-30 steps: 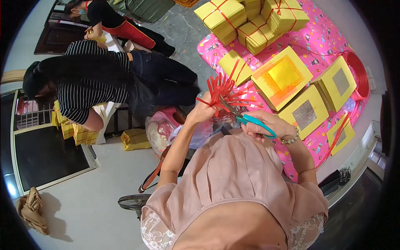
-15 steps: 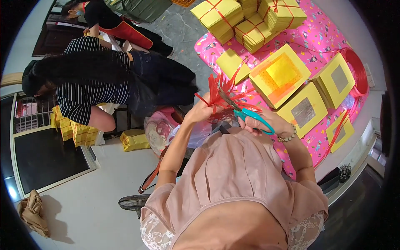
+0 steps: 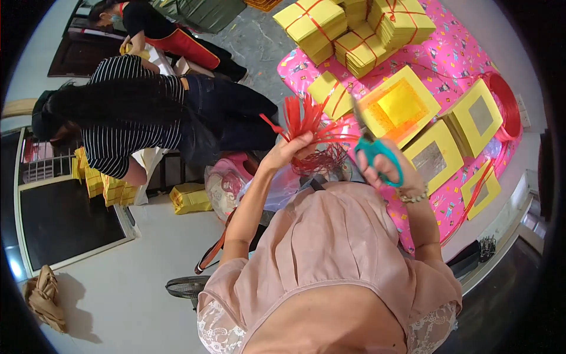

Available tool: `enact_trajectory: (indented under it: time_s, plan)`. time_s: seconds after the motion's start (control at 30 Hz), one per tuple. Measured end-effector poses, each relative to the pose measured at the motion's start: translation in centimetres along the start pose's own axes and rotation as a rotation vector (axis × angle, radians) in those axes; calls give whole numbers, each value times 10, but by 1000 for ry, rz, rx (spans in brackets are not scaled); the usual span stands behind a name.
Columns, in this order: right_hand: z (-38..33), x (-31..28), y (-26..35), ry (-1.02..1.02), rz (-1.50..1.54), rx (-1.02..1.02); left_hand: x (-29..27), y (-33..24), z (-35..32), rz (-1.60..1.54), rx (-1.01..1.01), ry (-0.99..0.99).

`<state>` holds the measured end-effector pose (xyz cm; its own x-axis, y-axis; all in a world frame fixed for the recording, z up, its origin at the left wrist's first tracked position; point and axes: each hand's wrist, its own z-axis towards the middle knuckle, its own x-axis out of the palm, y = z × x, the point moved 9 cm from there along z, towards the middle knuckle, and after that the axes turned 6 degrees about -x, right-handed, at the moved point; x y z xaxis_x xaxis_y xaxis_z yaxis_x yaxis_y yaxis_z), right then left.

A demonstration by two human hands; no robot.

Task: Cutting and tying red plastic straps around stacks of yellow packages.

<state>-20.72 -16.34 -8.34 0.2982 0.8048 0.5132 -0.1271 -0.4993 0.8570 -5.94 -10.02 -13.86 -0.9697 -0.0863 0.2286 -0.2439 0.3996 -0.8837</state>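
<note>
A bunch of red plastic strips is gripped in my left hand, its cut ends fanning upward and the rest hanging below the fist. My right hand has its fingers through the teal handles of a pair of scissors. The scissor blades point up and are slightly blurred. They stand apart from the strips, to their right. Beyond the scissors lies a stack of yellow paper with an orange-and-gold square on top.
A pink patterned cloth covers the table at right. Tied yellow paper bundles, silver-square stacks and a red strip coil rest on it. At left, a person in stripes bends over; another person works behind. A fan stands below.
My right hand has drawn the scissors away from the red strips, to the right, and the blades now point more upward. My left hand still holds the bunch, whose ends stand more upright.
</note>
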Motion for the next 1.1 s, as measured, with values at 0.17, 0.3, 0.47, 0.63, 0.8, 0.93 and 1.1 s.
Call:
enact_trajectory:
  time_s: [0.17,0.3,0.47,0.63,0.8,0.93,1.1]
  plan:
    - [-7,-93,39,-569,-1226,139,-6,-16,-2,-89,129,99]
    - [-12,-147,19,-680,-1703,-35,-9,-32,-11,-213,186,91]
    - [-12,-173,-4,-737,-1738,149,-20,-37,-21,-231,246,57]
    - [-14,-179,-17,-741,-1789,189,-27,-44,-26,-270,285,-10]
    - [-14,-152,-9,-658,-1947,139,-55,-67,-32,-291,246,-345]
    - [7,-98,14,-513,-1727,-64,-61,-108,-44,-290,278,-395]
    - [81,42,9,-114,-921,-468,-36,-179,-53,-282,314,-298]
